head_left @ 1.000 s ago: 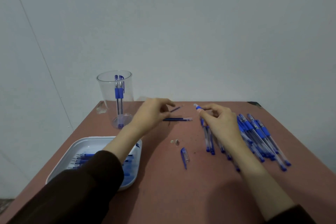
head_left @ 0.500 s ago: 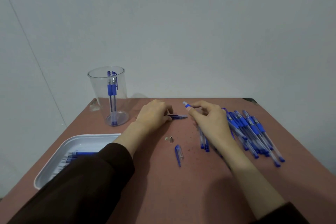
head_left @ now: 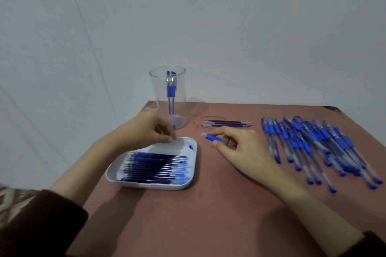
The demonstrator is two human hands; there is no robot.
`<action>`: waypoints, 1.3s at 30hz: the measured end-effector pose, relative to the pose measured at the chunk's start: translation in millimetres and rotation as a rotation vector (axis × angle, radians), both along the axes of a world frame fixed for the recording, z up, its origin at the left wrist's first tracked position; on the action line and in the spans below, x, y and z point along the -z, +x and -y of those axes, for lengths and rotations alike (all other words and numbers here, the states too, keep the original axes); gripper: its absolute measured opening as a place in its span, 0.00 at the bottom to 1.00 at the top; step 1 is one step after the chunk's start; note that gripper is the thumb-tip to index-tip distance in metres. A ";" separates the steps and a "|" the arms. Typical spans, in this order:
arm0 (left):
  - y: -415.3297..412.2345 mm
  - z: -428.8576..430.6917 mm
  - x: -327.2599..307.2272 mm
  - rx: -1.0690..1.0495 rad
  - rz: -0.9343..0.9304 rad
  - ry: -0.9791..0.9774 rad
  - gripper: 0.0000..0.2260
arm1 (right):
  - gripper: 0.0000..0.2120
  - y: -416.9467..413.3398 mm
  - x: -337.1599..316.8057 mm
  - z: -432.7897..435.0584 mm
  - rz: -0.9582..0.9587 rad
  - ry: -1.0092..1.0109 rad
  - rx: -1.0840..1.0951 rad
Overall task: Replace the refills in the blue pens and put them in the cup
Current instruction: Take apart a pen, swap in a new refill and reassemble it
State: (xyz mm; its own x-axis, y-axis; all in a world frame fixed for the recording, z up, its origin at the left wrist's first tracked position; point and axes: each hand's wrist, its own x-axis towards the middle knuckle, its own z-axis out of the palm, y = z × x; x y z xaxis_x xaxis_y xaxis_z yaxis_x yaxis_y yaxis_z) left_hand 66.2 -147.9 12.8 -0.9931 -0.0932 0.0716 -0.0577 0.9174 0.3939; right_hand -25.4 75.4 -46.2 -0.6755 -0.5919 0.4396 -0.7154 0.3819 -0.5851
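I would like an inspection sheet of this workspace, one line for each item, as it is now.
Surface: reddish-brown table.
Job's things: clear cup holding two pens upright; white tray of refills; loose refills right of the cup; pile of blue pens at right.
Clutter: nothing seen.
Hands: left hand, fingers curled over the tray's far edge, hold unclear; right hand grips a blue pen barrel.
Cables: nothing seen.
Surroundings: plain grey wall.

No text, label or number is readable anywhere — pens included.
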 end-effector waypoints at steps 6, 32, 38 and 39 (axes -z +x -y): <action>19.3 9.4 14.3 -0.034 0.147 -0.170 0.09 | 0.10 3.6 2.9 0.0 -0.013 0.005 -0.005; -60.0 -87.2 43.3 0.015 -0.607 0.185 0.09 | 0.10 -34.4 -19.3 -46.5 0.025 -0.142 0.327; -64.1 -77.9 46.3 0.030 -0.667 0.082 0.08 | 0.07 -35.2 -20.7 -49.8 -0.028 -0.076 0.293; -64.0 -77.4 46.6 0.039 -0.659 0.065 0.10 | 0.07 -34.7 -20.7 -49.5 -0.036 -0.068 0.282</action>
State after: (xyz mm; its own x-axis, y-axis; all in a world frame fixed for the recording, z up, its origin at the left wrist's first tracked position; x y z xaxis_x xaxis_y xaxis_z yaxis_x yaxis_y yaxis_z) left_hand 2.2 -70.6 -33.7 -0.7462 -0.0821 0.6606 0.2472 0.8872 0.3895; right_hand -60.1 124.9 -25.6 -0.7924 -0.3511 0.4989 -0.6075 0.5292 -0.5924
